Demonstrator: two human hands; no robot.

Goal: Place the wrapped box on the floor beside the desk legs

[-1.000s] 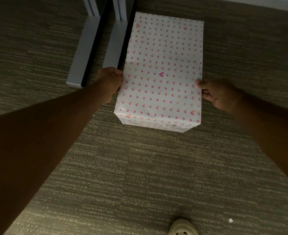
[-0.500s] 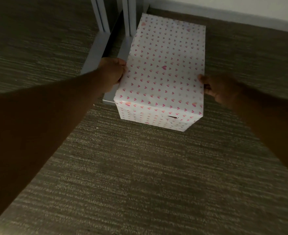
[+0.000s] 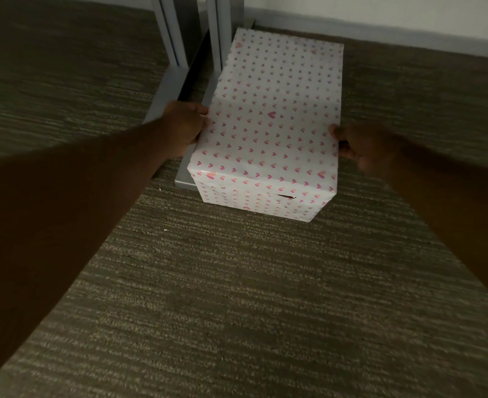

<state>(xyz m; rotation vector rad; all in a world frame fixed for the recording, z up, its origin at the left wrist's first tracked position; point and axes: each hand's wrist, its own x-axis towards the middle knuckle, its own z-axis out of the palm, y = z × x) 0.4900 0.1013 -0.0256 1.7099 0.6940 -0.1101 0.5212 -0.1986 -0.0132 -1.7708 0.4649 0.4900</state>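
1. Here the wrapped box point(image 3: 271, 124), in white paper dotted with pink hearts, sits low on the carpeted floor point(image 3: 237, 297), its long side running away from the camera toward the baseboard point(image 3: 380, 33).
2. Whether its underside fully rests on the carpet cannot be told, though its near end looks to be down on the floor.
3. The left hand point(image 3: 184, 127) presses against the box's left long side, fingers curled at the top edge; its grip is closed onto the box.
4. The right hand point(image 3: 355, 146) holds the opposite long side, thumb at the upper edge and fingers wrapped down the side, so that grip is also closed on the box.
5. The grey desk legs point(image 3: 179, 30) stand upright just left of the box, their flat feet point(image 3: 165, 90) lying along the floor; the nearer foot runs right beside the box's left side, partly hidden by it.
6. A small dark tear point(image 3: 286, 196) shows in the paper on the near end face.
7. Both forearms reach in from the lower corners.
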